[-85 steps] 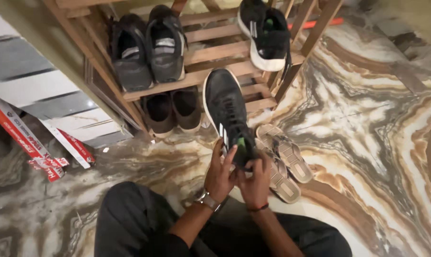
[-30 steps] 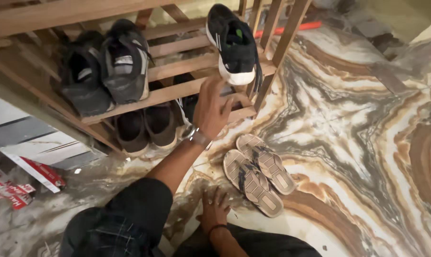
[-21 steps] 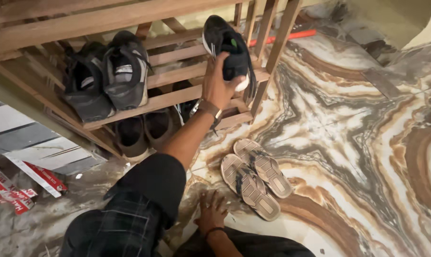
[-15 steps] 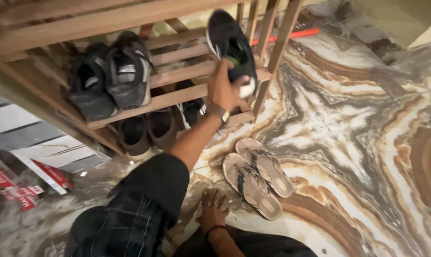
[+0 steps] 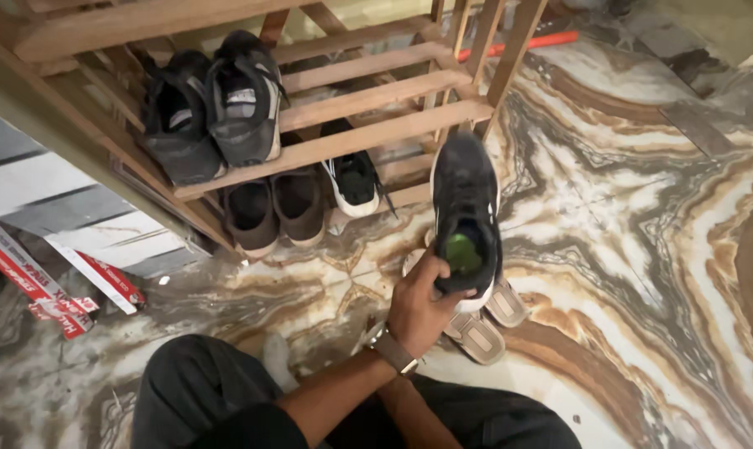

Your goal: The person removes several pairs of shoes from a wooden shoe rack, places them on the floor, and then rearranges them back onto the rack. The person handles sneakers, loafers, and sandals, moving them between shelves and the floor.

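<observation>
My left hand, with a watch at the wrist, grips the heel of a black sneaker with a green insole. I hold the shoe toe-away over the marble floor, just in front of the wooden shoe rack. It hangs above a pair of tan sandals, partly covering them. Its matching black sneaker lies on the rack's lowest shelf. My right forearm runs under the left wrist, and the right hand itself is hidden.
A pair of dark grey sports shoes sits on the middle shelf, and a brown pair below it. Red and white flat boxes lie at the left by the wall. An orange-red rod lies behind the rack. My knees fill the bottom.
My left hand took the black sneaker off the middle shelf and brought it down and toward me, over the sandals. My right hand, which rested on the floor, has gone out of sight.
</observation>
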